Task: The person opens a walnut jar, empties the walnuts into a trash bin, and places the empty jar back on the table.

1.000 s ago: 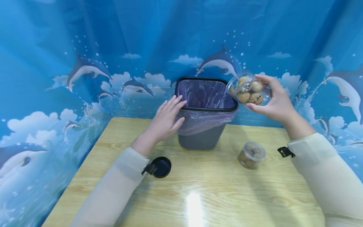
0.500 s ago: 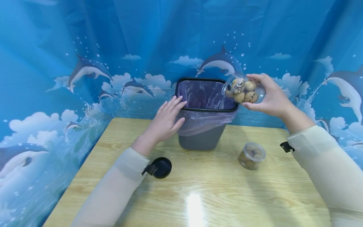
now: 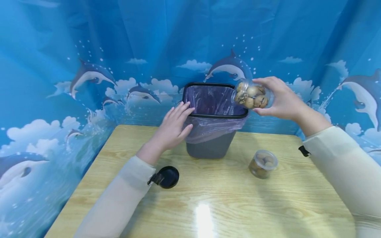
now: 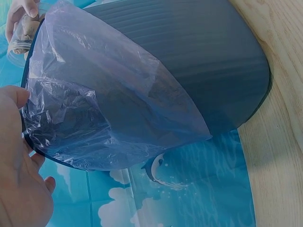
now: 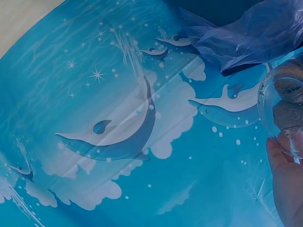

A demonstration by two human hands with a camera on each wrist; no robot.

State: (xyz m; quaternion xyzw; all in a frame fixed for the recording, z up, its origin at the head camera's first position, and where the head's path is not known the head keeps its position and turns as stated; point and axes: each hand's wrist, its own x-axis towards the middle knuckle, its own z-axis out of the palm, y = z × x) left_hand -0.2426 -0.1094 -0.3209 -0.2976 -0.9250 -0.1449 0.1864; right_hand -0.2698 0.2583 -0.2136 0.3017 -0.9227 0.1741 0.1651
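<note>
A grey trash can point(image 3: 208, 145) with a black rim and a thin purple liner bag point(image 3: 217, 127) stands upright on the table. My left hand point(image 3: 172, 129) rests at its left rim, fingers extended over the edge and thumb against the bag outside. My right hand point(image 3: 282, 99) grips a clear jar point(image 3: 253, 96) of round tan, walnut-like pieces. The jar lies on its side, its mouth facing left above the can's right rim. In the right wrist view, the jar point(image 5: 284, 109) shows only in part, with the thumb below it. The can's bottom is hidden.
A clear tub point(image 3: 263, 164) of round brown pieces stands on the table point(image 3: 226, 195), right of the can. Near my left wrist lies a black round lid point(image 3: 168, 177). A blue dolphin-print curtain point(image 3: 166, 39) hangs behind and at the sides.
My right hand has moved left with the jar, and its mouth has come over the can's right rim. The pieces have shifted toward the mouth. The left hand has stayed at the rim.
</note>
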